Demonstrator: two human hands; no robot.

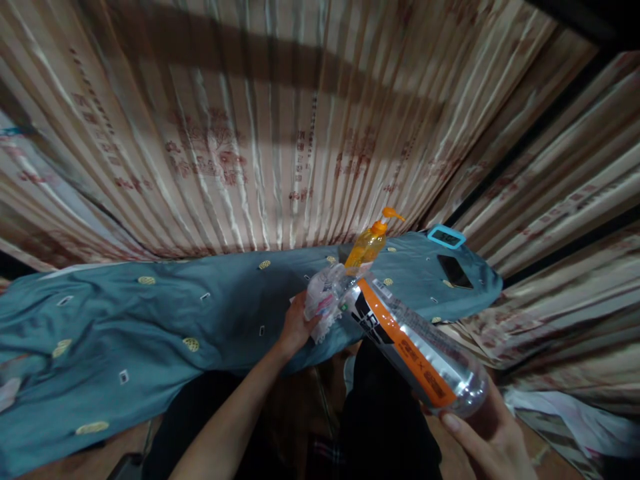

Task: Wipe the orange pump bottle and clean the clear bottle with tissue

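Observation:
My right hand [495, 433] is wrapped round the base end of a large clear plastic bottle [410, 340] with an orange, black and silver label. The bottle tilts, its narrower end pointing up and left. My left hand [299, 327] is closed on crumpled clear plastic [324, 297], which overlaps the bottle's upper end; whether the two touch I cannot tell. Just behind them stands a pump bottle [367, 248] of yellow-orange liquid with an orange pump head. Its lower part is hidden by the plastic and the bottle.
A teal cloth with yellow patterns [225, 313] covers the long surface in front of me. On its right end lie a blue-framed digital clock [447, 237] and a dark phone-like slab [455, 272]. Patterned curtains [270, 133] hang behind and to the right, with dark bars [530, 153].

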